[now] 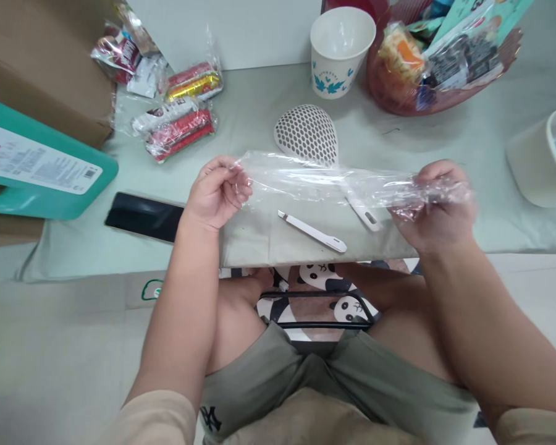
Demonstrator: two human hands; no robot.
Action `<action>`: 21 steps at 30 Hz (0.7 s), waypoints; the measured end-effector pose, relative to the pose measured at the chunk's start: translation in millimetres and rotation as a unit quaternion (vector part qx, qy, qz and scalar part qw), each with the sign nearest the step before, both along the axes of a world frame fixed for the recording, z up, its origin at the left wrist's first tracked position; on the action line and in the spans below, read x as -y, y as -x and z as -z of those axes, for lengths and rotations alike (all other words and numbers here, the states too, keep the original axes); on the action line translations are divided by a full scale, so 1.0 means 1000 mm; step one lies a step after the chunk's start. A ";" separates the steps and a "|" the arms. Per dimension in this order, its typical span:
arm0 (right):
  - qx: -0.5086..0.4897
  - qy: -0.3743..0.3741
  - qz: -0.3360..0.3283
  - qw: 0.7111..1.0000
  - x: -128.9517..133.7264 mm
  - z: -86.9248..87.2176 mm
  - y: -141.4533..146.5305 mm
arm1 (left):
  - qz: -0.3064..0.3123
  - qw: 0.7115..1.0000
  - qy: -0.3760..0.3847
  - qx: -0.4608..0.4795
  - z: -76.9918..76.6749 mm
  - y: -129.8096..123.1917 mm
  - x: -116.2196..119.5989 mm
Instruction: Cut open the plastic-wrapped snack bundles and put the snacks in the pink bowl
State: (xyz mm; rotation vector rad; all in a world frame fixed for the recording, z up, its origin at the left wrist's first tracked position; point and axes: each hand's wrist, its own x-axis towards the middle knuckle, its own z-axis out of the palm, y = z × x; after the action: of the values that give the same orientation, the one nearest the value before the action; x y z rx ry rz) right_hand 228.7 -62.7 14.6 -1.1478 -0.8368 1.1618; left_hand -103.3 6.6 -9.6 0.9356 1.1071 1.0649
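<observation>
A clear plastic wrapper [301,179] is stretched between my two hands above the table. My left hand [220,190] pinches its left end with curled fingers. Bunched film fills my right hand [442,207], whose fingers are closed round the other end. Beneath the film lies a white slotted skimmer [306,133], its perforated head pointing away and its handle towards the right front. A white utility knife [312,232] with a short exposed blade rests near the table's front edge. Beside my left wrist is a black phone [143,216].
Wrapped snacks [180,127] lie at the back left, near a green jug [41,164] and a cardboard box [50,55]. A paper cup [340,55] and a red bowl of snacks [398,93] stand at the back. Another white container [532,161] is at the right.
</observation>
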 end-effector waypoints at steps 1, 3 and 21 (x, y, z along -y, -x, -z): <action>0.005 -0.007 -0.004 1.000 0.001 0.000 -0.001 | -0.001 1.000 -0.006 -0.003 0.002 0.001 -0.002; 0.031 -0.016 -0.021 0.999 0.002 0.002 -0.003 | 0.002 1.000 -0.011 -0.017 0.005 0.002 -0.006; 0.156 0.121 -0.092 0.976 0.003 0.007 0.002 | -0.104 0.992 -0.066 -0.017 0.011 -0.017 -0.007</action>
State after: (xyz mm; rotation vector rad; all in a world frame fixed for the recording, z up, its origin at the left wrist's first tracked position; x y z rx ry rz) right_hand 226.7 -65.6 7.7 -1.5056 -1.0809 1.2799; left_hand -86.5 13.3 -20.9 0.9609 1.1930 1.3105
